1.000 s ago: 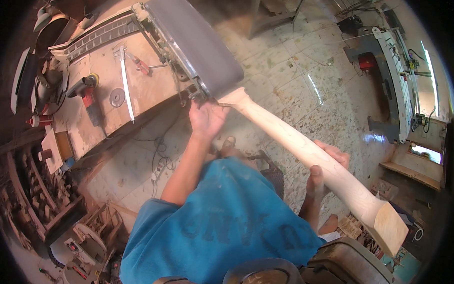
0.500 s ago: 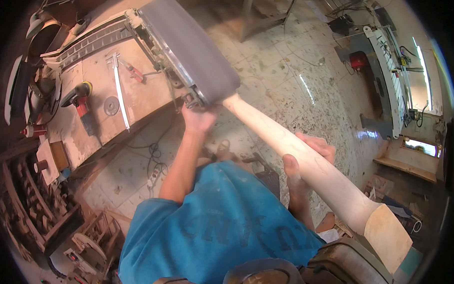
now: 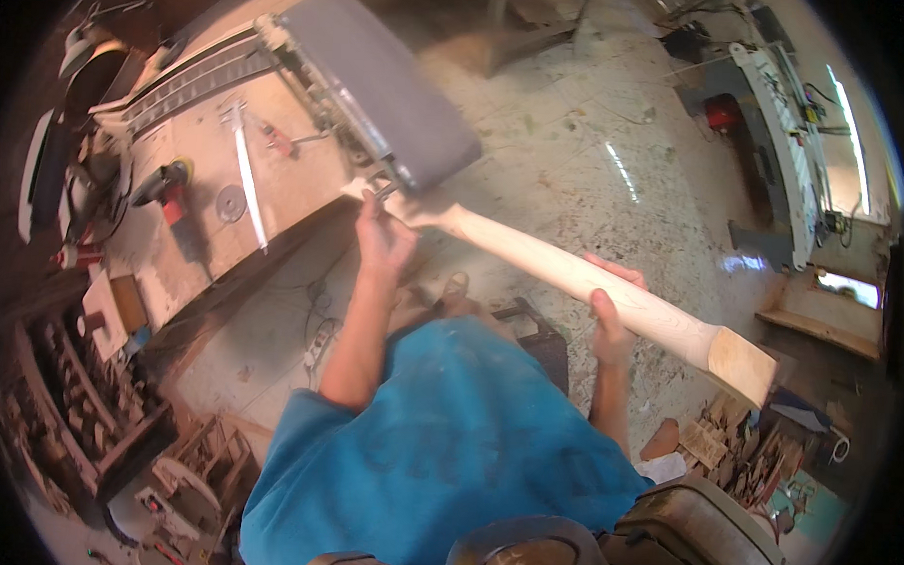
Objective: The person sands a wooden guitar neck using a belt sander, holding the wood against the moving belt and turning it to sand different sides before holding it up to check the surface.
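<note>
A pale wooden guitar neck [image 3: 542,261] slants across in front of me, its blocky heel [image 3: 744,364] at the right end. My left hand [image 3: 387,242] is closed on the narrower headstock end, just below the near end of a belt sander [image 3: 384,96] with a wide grey belt. Toward the heel, my right hand [image 3: 615,323] wraps round the shaft, thumb on the near side and fingers over the far side. The neck lies beside the belt's end; whether they touch I cannot tell.
On the wooden workbench [image 3: 307,168] at the left lie a red and black angle grinder [image 3: 176,208], a disc [image 3: 231,204] and a pale caliper [image 3: 245,171]. Wooden racks [image 3: 80,399] stand at lower left. Wood offcuts [image 3: 710,441] are piled at lower right.
The guitar neck has drawn out from under the belt's end, showing its headstock end. Its heel has swung up and away from me, with my right hand following. My left hand has shifted slightly.
</note>
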The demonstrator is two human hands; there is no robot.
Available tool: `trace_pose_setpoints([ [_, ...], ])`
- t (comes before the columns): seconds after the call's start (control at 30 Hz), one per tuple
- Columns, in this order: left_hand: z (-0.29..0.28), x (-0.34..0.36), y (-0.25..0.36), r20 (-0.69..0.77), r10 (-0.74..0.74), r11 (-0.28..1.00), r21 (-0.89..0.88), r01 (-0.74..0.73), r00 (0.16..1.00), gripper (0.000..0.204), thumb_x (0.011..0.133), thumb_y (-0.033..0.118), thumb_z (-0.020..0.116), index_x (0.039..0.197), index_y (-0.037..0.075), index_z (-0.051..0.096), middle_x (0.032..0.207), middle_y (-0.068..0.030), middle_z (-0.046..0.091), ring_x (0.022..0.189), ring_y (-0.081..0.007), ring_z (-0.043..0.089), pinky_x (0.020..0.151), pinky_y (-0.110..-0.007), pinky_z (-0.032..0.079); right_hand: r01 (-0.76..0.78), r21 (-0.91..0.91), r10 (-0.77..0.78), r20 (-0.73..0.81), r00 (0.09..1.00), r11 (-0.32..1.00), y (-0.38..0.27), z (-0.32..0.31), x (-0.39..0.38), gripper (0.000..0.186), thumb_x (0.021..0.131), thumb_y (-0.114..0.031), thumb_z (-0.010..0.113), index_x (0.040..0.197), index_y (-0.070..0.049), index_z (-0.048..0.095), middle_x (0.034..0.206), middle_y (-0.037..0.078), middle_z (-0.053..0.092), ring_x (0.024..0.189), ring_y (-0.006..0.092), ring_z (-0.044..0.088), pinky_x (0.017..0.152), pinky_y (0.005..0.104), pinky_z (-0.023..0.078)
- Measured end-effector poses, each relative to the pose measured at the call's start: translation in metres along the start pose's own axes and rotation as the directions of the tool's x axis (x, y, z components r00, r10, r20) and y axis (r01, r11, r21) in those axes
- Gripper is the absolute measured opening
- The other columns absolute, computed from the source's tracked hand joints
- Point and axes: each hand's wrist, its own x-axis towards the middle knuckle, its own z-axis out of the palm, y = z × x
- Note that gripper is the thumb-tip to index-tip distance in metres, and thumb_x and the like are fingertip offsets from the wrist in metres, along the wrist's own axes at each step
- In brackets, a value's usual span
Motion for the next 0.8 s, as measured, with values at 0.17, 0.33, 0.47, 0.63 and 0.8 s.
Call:
trace_pose_setpoints([
  [0.17, 0.012, -0.068, 0.007, -0.132, 0.314, 0.949, 0.086, -0.304, 0.940, 0.077, 0.103, 0.059, 0.038, 0.144, -0.006, 0.030, 0.147, -0.0240, 0.043, 0.133, -0.0406, 0.047, 0.113, -0.055, 0.038, -0.537, 0.390, 0.460, 0.278, 0.843, 0.748, 0.064, -0.040, -0.044, 0.071, 0.101, -0.041, 0.056, 0.146, 0.009, 0.034, 0.135, 0.026, 0.058, 0.125, 0.0329, 0.058, 0.096, 0.0447, 0.056],
  [0.33, 0.072, -0.100, 0.041, -0.022, 0.557, 0.815, 0.210, -0.540, 0.831, 0.081, 0.098, 0.066, 0.041, 0.134, -0.006, 0.037, 0.133, -0.0266, 0.049, 0.124, -0.0467, 0.052, 0.108, -0.060, 0.041, -0.788, 0.161, 0.403, 0.789, 0.465, 0.594, 0.066, -0.014, -0.049, 0.087, 0.097, -0.065, 0.044, 0.141, 0.010, 0.045, 0.141, 0.028, 0.053, 0.123, 0.0335, 0.061, 0.099, 0.0433, 0.054],
  [0.47, 0.108, -0.096, 0.059, 0.065, 0.604, 0.767, 0.223, -0.602, 0.794, 0.074, 0.097, 0.064, 0.045, 0.129, -0.003, 0.044, 0.125, -0.0218, 0.053, 0.116, -0.0392, 0.056, 0.103, -0.061, 0.045, -0.431, -0.100, 0.340, 0.779, 0.527, 0.897, -0.046, 0.013, -0.001, 0.092, 0.081, -0.069, 0.067, 0.132, 0.007, 0.058, 0.134, 0.021, 0.060, 0.120, 0.0286, 0.060, 0.101, 0.0414, 0.049],
  [0.63, 0.162, -0.078, 0.053, 0.362, 0.427, 0.867, 0.095, -0.489, 0.828, 0.065, 0.096, 0.059, 0.054, 0.124, 0.001, 0.051, 0.109, -0.0110, 0.058, 0.110, -0.0308, 0.057, 0.098, -0.061, 0.047, 0.274, -0.208, -0.047, 0.712, 0.700, 0.939, -0.044, 0.069, 0.056, 0.062, 0.092, -0.038, 0.071, 0.140, -0.004, 0.053, 0.104, 0.012, 0.070, 0.096, 0.0175, 0.066, 0.085, 0.0326, 0.053],
  [0.8, 0.192, -0.046, 0.053, 0.505, 0.183, 0.953, 0.120, -0.279, 0.843, 0.060, 0.097, 0.056, 0.057, 0.119, 0.000, 0.057, 0.105, -0.0140, 0.064, 0.099, -0.0314, 0.063, 0.100, -0.056, 0.049, -0.470, -0.231, 0.440, 0.801, 0.405, 0.852, -0.056, 0.083, 0.058, 0.067, 0.093, -0.036, 0.068, 0.149, -0.009, 0.043, 0.114, 0.016, 0.067, 0.106, 0.0249, 0.064, 0.094, 0.0377, 0.050],
])
